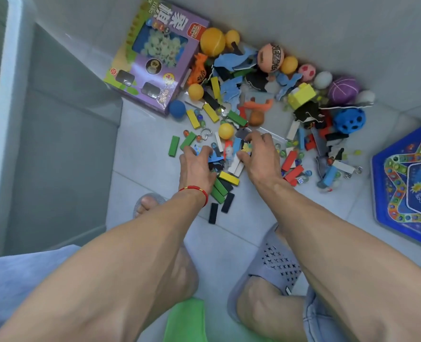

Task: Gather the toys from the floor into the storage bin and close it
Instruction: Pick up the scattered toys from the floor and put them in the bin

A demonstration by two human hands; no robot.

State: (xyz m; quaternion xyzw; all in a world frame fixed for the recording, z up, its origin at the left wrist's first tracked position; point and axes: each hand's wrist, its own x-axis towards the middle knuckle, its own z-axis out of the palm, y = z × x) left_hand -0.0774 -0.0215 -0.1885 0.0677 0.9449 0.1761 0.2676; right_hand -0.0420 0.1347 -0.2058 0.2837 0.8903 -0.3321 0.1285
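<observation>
Your left hand (197, 161) and right hand (261, 154) are both down on the pale tiled floor (142, 154), fingers curled into the near edge of the toy pile (229, 154), each closed around a clutch of small flat pieces and wooden blocks. The blocks are smooth painted bars, green, yellow, black, red and white, lying at all angles; the green block (173, 145) far left of your left hand runs near to far. Glass marbles are scattered between them. At the far left lies a purple cardboard game box (155, 60) with large Chinese characters and a clear window; its small print is too blurred to read. A peach ball (270, 58) carries black lettering, unreadable here. Smooth orange balls (212, 42), a holed blue ball (349, 120) and a ribbed purple ball (343, 90) line the far wall. At right sits a blue hexagonal game board (407, 183). The grey plastic storage bin (56, 134) stands open at left, just beside the pile.
</observation>
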